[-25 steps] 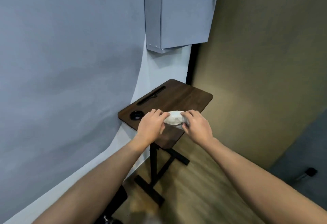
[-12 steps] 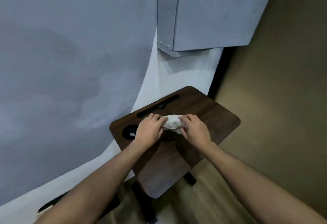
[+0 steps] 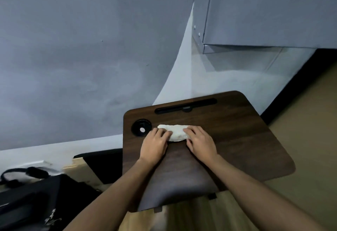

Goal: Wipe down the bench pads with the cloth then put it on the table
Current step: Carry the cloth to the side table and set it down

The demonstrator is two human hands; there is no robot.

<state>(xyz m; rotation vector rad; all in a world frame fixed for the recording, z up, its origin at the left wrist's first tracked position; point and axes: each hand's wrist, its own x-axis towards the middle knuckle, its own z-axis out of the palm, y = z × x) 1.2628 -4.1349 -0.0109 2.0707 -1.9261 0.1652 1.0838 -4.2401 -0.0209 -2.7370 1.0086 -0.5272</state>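
Head view, the only one we have. Our left hand [image 3: 155, 146] and right hand [image 3: 200, 144] both lie on the cloth [image 3: 176, 132], fingers curled over its two ends. The cloth is a white, bunched roll lying across the table [image 3: 237, 139], a little toward the far-left part of the dark wood top. Both hands are closed loosely on the cloth, pressing it down rather than lifting it; the underside of the fingers is hidden, so we cannot tell how firm the hold is.

From the cloth, the round black cup recess [image 3: 141, 127] sits at about 9 o'clock, just beside the left fingertips. The long black slot [image 3: 186, 108] runs at 12 o'clock, apart from the cloth. A grey cabinet [image 3: 264, 12] hangs at 1 o'clock, well above. A black bag [image 3: 36, 198] lies at 8 o'clock, on the floor. No bench pads show here.

We judge this to be the last step, setting the cloth down. To do it well, we should let the roll rest fully on the wood, clear of the recess, then open both hands and lift straight up so the fingers do not drag it toward the edge.
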